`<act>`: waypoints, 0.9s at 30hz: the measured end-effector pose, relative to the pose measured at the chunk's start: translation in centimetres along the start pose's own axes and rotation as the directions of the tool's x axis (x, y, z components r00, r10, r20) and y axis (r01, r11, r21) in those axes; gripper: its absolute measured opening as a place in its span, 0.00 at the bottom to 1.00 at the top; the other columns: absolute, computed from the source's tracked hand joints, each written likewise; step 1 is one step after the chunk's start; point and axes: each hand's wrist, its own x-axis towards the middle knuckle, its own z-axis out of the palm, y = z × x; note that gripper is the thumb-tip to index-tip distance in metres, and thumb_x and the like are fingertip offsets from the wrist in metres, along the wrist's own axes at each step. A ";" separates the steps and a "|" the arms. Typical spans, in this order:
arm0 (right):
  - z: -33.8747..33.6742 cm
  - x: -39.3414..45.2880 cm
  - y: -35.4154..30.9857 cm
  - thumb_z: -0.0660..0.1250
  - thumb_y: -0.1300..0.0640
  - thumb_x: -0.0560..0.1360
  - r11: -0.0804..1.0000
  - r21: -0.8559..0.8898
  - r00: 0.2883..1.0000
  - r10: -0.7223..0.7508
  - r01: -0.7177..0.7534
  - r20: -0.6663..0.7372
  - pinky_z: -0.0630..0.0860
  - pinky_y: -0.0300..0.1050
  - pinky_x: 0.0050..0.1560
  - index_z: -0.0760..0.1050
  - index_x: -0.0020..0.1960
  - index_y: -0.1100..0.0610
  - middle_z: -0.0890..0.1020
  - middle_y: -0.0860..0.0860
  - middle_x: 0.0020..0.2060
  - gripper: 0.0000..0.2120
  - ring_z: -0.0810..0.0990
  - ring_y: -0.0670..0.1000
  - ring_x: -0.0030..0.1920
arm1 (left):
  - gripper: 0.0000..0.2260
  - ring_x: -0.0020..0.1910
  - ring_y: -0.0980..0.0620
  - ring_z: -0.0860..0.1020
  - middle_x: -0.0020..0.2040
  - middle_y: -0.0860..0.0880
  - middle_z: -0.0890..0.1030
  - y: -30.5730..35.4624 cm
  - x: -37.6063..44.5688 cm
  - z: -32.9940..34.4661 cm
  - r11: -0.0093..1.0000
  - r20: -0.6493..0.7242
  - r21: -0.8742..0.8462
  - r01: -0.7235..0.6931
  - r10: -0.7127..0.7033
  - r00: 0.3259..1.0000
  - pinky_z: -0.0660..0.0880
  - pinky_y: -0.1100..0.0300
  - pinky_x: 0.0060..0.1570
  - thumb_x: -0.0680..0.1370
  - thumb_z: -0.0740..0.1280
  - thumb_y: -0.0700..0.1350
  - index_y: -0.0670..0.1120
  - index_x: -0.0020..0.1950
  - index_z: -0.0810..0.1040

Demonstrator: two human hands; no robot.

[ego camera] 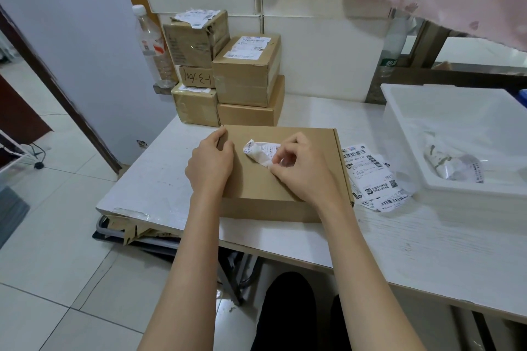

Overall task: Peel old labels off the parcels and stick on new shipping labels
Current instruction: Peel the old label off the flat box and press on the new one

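A flat cardboard parcel [265, 179] is lying on the white surface [427, 236], near its front left edge; the left hand [209, 164] is resting on the parcel's left side, its fingers [225, 145] curling over the far left corner and holding the box; the right hand [299, 168] is sitting on the parcel's top, its fingers [281, 161] curled and pinching the old label [261, 152], which is crumpled and partly lifting away from the cardboard, with its near end still meeting the lid under the fingertips; a loose pile of new shipping labels [370, 177] with barcodes is lying on the surface just beside the parcel's right edge; a white plastic bin [405, 122] is standing further right, holding crumpled label scraps [453, 165]; a stack of smaller cardboard boxes [228, 74] is standing at the back of the surface against the tiled wall, several of them carrying labels on top, one with a torn label; a clear plastic bottle [152, 45] is standing to the left of that stack
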 end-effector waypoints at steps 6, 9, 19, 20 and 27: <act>0.4 0.3 0.4 0.71 0.64 0.71 0.999 0.029 0.999 0.042 -0.042 -0.019 0.69 0.35 0.45 0.76 0.36 0.54 0.76 0.47 0.44 0.08 0.75 0.48 0.45 | 0.18 0.65 0.43 0.73 0.67 0.47 0.76 -0.1 0.0 0.1 1.000 -0.005 0.007 -0.013 0.013 1.000 0.63 0.56 0.51 0.82 0.59 0.50 0.59 0.73 0.70; 0.5 0.3 0.4 0.68 0.65 0.73 0.999 0.011 0.999 0.046 -0.045 -0.025 0.67 0.37 0.49 0.77 0.40 0.57 0.75 0.47 0.44 0.05 0.74 0.48 0.45 | 0.18 0.65 0.43 0.73 0.67 0.48 0.76 -0.2 0.0 0.1 1.000 -0.004 0.005 -0.019 0.019 1.000 0.64 0.56 0.51 0.82 0.58 0.49 0.58 0.73 0.70; 0.8 0.2 -2.0 0.68 0.39 0.71 0.947 -0.307 0.994 0.109 -0.098 0.019 0.64 0.45 0.41 0.72 0.44 0.53 0.72 0.46 0.46 0.17 0.70 0.49 0.43 | 0.19 0.64 0.42 0.73 0.67 0.47 0.77 0.1 -0.2 0.1 1.000 -0.009 0.024 -0.020 0.020 1.000 0.67 0.54 0.54 0.82 0.58 0.48 0.57 0.73 0.70; 1.1 0.3 -2.0 0.68 0.41 0.71 0.933 -0.349 0.996 0.091 -0.089 -0.012 0.63 0.44 0.42 0.71 0.44 0.52 0.71 0.46 0.46 0.15 0.68 0.49 0.43 | 0.19 0.64 0.42 0.73 0.67 0.47 0.77 0.1 -0.2 0.1 1.000 -0.010 0.021 -0.021 0.021 1.000 0.66 0.55 0.54 0.82 0.58 0.48 0.57 0.73 0.70; 1.4 0.9 -1.5 0.64 0.51 0.78 0.959 -0.245 0.985 0.109 -0.140 -0.136 0.61 0.43 0.38 0.68 0.42 0.55 0.67 0.48 0.47 0.10 0.70 0.52 0.40 | 0.18 0.65 0.43 0.73 0.67 0.48 0.76 -0.2 -0.1 -0.1 1.000 -0.008 -0.011 -0.016 0.016 1.000 0.64 0.56 0.52 0.82 0.59 0.49 0.58 0.73 0.71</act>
